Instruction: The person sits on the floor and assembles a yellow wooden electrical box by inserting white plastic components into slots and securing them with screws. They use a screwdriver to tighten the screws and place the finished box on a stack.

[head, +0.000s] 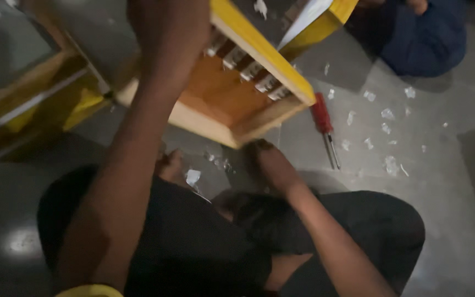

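left hand (163,33) grip clenched on yellow-edged wooden frame (232,93); right hand (265,159) grip unclear.

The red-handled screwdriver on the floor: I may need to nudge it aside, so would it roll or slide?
The screwdriver would probably roll if pushed sideways, since its red handle looks rounded and it lies free on smooth grey floor. It looks stiff and light for its size, with a thin metal shaft. Paper scraps nearby might stop it.

A grey concrete floor (457,181) carries the things. A red-handled screwdriver (324,122) lies on it, surrounded by scattered white paper scraps (390,164). A yellow wooden frame (28,104) rests on the floor at left.
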